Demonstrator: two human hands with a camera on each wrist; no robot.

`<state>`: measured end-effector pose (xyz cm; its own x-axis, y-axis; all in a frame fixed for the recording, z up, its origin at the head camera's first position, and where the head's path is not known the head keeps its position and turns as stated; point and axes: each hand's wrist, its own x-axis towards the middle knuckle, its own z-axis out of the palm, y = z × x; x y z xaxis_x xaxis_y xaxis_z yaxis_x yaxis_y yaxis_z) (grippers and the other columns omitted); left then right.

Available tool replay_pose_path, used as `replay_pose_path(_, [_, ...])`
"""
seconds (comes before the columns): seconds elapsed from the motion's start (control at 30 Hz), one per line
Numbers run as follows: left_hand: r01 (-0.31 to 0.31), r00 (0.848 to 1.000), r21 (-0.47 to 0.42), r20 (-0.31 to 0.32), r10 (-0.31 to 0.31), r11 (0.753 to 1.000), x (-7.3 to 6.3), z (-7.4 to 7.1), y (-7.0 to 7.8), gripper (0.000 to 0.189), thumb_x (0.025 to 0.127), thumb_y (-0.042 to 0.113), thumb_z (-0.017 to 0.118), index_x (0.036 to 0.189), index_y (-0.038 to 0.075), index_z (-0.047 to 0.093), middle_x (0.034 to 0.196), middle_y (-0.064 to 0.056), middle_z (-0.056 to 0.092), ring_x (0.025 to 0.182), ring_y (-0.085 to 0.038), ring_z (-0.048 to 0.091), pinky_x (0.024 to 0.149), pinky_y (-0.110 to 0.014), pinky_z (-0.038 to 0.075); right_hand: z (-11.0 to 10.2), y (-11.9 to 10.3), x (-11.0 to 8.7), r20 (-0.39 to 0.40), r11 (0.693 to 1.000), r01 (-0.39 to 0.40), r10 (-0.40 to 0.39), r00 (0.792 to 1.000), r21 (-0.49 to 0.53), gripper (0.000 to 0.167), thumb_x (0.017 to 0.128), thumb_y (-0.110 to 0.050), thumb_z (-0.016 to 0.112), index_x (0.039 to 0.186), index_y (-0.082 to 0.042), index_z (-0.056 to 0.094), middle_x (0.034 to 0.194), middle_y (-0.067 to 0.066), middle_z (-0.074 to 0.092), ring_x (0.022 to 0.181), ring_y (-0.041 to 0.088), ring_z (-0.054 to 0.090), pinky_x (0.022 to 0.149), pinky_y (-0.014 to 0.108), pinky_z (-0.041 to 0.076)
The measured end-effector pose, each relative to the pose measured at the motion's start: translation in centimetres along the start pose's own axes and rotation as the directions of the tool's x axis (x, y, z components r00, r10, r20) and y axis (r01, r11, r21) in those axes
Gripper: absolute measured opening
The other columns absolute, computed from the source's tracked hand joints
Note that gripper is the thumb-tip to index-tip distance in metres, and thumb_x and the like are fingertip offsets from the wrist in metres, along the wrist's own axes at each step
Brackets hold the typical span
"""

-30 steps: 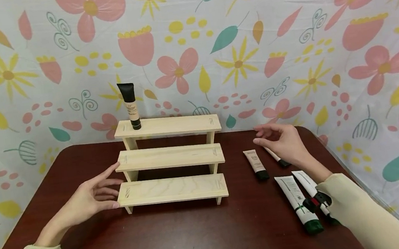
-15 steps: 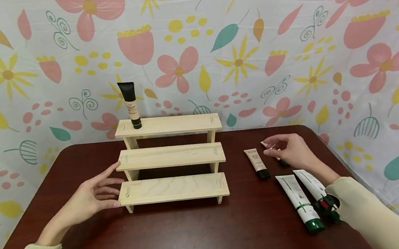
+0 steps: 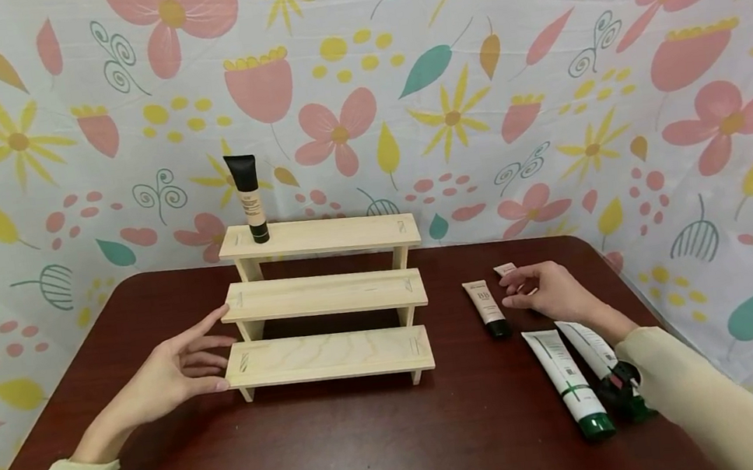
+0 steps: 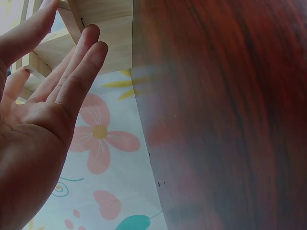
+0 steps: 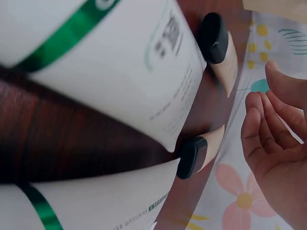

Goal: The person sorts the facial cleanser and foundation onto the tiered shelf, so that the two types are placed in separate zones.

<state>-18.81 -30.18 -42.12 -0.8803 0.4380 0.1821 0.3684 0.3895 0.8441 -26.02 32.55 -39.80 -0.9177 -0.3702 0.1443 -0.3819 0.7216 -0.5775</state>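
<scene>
My left hand [image 3: 154,380] is at the left end of a three-step pale wooden stand [image 3: 324,296]; its fingertips reach the middle step and its thumb the lowest step. In the left wrist view its fingers [image 4: 81,79] look nearly straight. A black and beige cosmetic tube [image 3: 250,203] stands on its cap at the top step's left end. My right hand [image 3: 556,295] hovers over a small beige tube [image 3: 504,269], hiding most of it. Loosely bent, its fingers [image 5: 254,134] hold nothing in the right wrist view. Just left lies a beige BB tube [image 3: 482,304] with a black cap.
Two larger white tubes, a near one [image 3: 562,377] and one partly under the right wrist [image 3: 587,342], lie with green caps toward me. The dark red-brown table [image 3: 346,450] ends at a flower-print cloth [image 3: 341,59] behind.
My right hand has come down and toward me over the far beige tube, whose pale end now shows past the fingertips. The left hand keeps its place on the stand.
</scene>
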Motion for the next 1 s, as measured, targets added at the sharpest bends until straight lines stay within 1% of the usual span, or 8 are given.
replay_pose_path(0.17, [0.008, 1.0, 0.011, -0.003, -0.008, 1.0, 0.0, 0.0, 0.1, 0.105, 0.083, 0.005, 0.09, 0.168, 0.02, 0.03, 0.133, -0.023, 0.066, 0.102, -0.022, 0.074, 0.085, -0.034, 0.061, 0.4, 0.7, 0.5, 0.05, 1.0, 0.019, -0.019, 0.999, -0.002, 0.036, 0.094, -0.011, 0.083, 0.123, 0.007, 0.072, 0.099, 0.008, 0.072, 0.087, 0.026, 0.071, 0.07, 0.031, 0.057])
replay_pose_path(0.27, [0.011, 1.0, 0.011, -0.003, -0.011, 1.0, 0.0, 0.0, 0.1, 0.106, 0.083, 0.004, 0.09, 0.169, 0.02, 0.03, 0.133, -0.023, 0.066, 0.102, -0.022, 0.074, 0.085, -0.034, 0.061, 0.6, 0.7, 0.7, 0.079, 1.0, 0.015, -0.015, 0.997, -0.011, 0.036, 0.094, -0.013, 0.083, 0.123, 0.006, 0.072, 0.098, 0.006, 0.071, 0.084, 0.024, 0.069, 0.069, 0.032, 0.055])
replay_pose_path(0.47, [0.01, 1.0, 0.01, -0.006, -0.01, 1.0, 0.0, 0.1, 0.0, 0.106, 0.083, 0.003, 0.09, 0.168, 0.02, 0.03, 0.132, -0.023, 0.066, 0.101, -0.022, 0.074, 0.084, -0.033, 0.061, 0.9, 0.7, 1.1, 0.111, 1.0, -0.004, 0.006, 0.994, -0.014, 0.037, 0.092, -0.012, 0.084, 0.122, 0.007, 0.072, 0.094, 0.005, 0.07, 0.079, 0.022, 0.066, 0.066, 0.031, 0.054])
replay_pose_path(0.6, [0.015, 1.0, 0.004, -0.003, -0.015, 1.0, -0.1, 0.1, -0.1, 0.105, 0.083, 0.004, 0.09, 0.168, 0.02, 0.03, 0.133, -0.023, 0.066, 0.101, -0.022, 0.074, 0.085, -0.032, 0.061, 1.1, 1.0, 1.4, 0.138, 1.0, -0.01, 0.011, 0.99, -0.013, 0.04, 0.093, -0.014, 0.084, 0.123, 0.008, 0.07, 0.093, 0.005, 0.07, 0.079, 0.021, 0.067, 0.067, 0.031, 0.054])
replay_pose_path(0.77, [0.014, 1.0, 0.008, -0.003, -0.014, 1.0, -0.1, 0.2, 0.0, 0.105, 0.083, 0.006, 0.09, 0.168, 0.02, 0.031, 0.133, -0.022, 0.066, 0.101, -0.023, 0.074, 0.085, -0.032, 0.061, 1.2, 1.3, 1.6, 0.167, 1.0, -0.015, 0.017, 0.986, -0.016, 0.039, 0.094, -0.014, 0.082, 0.123, 0.008, 0.07, 0.092, 0.005, 0.07, 0.079, 0.022, 0.067, 0.068, 0.031, 0.054])
replay_pose_path(0.9, [0.011, 1.0, 0.017, -0.005, -0.01, 1.0, -0.1, 0.1, 0.1, 0.105, 0.083, 0.007, 0.091, 0.168, 0.02, 0.031, 0.132, -0.022, 0.066, 0.101, -0.023, 0.074, 0.085, -0.033, 0.061, 1.2, 1.1, 2.0, 0.186, 0.999, -0.032, 0.036, 0.982, -0.025, 0.038, 0.094, -0.015, 0.082, 0.123, 0.006, 0.071, 0.094, 0.004, 0.071, 0.081, 0.022, 0.068, 0.071, 0.032, 0.056])
replay_pose_path(1.0, [0.007, 1.0, 0.025, -0.008, -0.007, 1.0, -0.1, 0.1, 0.1, 0.105, 0.083, 0.007, 0.091, 0.168, 0.02, 0.031, 0.132, -0.022, 0.067, 0.101, -0.022, 0.074, 0.085, -0.033, 0.061, 1.2, 1.0, 2.4, 0.196, 0.999, -0.024, 0.03, 0.98, -0.034, 0.037, 0.094, -0.014, 0.082, 0.123, 0.006, 0.072, 0.096, 0.005, 0.071, 0.082, 0.021, 0.068, 0.073, 0.033, 0.057])
